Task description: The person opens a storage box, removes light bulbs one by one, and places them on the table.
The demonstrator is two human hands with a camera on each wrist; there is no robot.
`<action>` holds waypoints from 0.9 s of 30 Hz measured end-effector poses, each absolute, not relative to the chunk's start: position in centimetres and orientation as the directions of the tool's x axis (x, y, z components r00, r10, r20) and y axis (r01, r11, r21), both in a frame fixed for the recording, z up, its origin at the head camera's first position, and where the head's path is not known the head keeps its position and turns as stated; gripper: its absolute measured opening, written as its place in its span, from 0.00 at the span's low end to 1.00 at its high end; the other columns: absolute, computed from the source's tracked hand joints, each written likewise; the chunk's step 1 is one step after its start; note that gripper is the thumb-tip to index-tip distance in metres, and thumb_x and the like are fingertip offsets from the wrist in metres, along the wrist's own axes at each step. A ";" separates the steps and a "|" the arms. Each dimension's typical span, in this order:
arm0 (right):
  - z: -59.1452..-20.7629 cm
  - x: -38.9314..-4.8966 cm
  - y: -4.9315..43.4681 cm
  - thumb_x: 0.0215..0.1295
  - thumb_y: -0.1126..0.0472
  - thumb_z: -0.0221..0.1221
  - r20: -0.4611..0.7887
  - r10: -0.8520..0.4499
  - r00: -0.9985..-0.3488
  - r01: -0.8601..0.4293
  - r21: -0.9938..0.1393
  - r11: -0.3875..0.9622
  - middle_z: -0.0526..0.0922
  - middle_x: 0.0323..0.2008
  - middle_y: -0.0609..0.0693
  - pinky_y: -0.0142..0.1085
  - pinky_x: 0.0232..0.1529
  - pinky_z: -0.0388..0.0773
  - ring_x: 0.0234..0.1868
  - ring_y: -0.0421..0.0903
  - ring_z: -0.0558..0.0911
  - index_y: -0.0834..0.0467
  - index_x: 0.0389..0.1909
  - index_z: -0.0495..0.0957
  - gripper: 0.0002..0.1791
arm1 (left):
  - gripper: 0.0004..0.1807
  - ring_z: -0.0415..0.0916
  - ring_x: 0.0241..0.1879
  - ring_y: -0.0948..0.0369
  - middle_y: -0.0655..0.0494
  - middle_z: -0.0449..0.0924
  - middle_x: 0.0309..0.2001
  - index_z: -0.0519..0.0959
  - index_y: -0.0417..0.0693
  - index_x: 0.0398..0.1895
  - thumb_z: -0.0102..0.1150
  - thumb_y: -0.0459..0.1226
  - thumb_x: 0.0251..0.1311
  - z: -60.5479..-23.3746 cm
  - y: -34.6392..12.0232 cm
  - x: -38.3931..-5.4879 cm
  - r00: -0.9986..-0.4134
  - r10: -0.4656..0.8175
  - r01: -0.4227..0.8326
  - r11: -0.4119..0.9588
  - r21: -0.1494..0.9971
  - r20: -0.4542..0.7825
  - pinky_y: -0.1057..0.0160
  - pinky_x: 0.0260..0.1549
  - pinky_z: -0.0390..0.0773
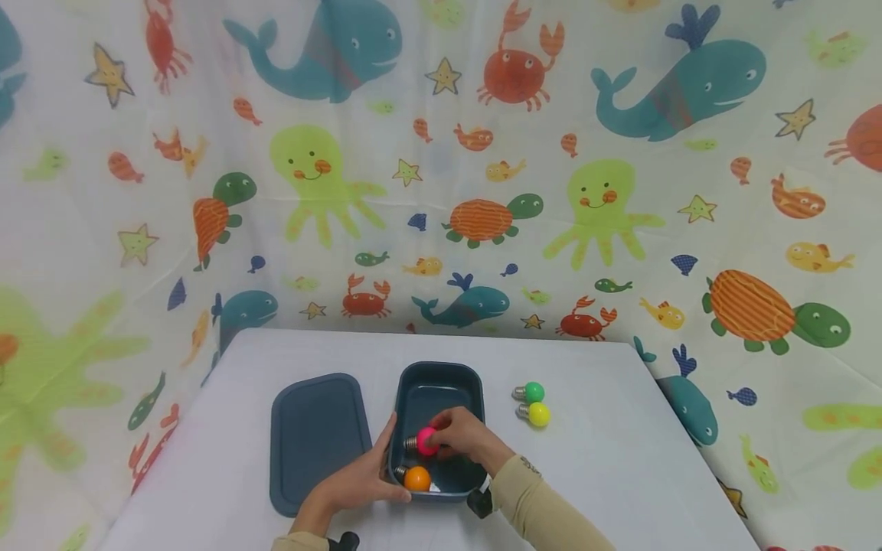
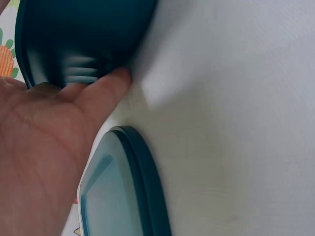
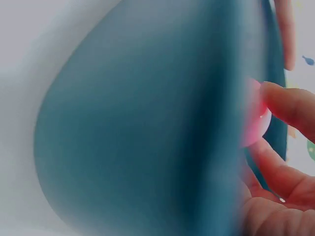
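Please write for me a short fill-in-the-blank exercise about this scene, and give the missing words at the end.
1. The pink bulb is held in the person's ____ hand.
2. The unheld bulb in the container is ____ in colour.
3. Beside the yellow bulb on the table, the other bulb is ____.
4. In the head view, the lid lies to the ____ of the container.

Missing words: right; orange; green; left.

In the head view the left hand [image 1: 358, 482] reaches toward 1 o'clock, its fingers extended, its thumb splayed toward 3 o'clock; the left wrist view shows its bare palm; the right hand [image 1: 463, 438] sits at 2 o'clock from the left, thumb and fingertips bent into a pinch; the right forearm [image 1: 551, 509], sleeved in tan, slants toward 10 o'clock.
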State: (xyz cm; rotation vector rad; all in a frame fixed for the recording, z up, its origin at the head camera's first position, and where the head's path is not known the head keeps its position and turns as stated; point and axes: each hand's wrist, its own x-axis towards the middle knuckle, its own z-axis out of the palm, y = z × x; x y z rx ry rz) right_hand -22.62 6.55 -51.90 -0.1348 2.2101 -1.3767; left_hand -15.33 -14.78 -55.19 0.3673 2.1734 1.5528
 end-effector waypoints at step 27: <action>-47.4 -24.9 15.2 0.58 0.57 0.69 -0.252 -0.162 -0.954 0.193 -0.932 0.307 0.76 0.55 0.59 0.43 0.48 0.82 0.47 0.51 0.82 0.63 0.60 0.74 0.30 | 0.71 0.38 0.74 0.38 0.41 0.23 0.77 0.23 0.55 0.77 0.75 0.43 0.50 -55.2 -15.0 -15.8 -0.869 0.456 -0.037 0.329 0.944 -0.193 0.33 0.65 0.52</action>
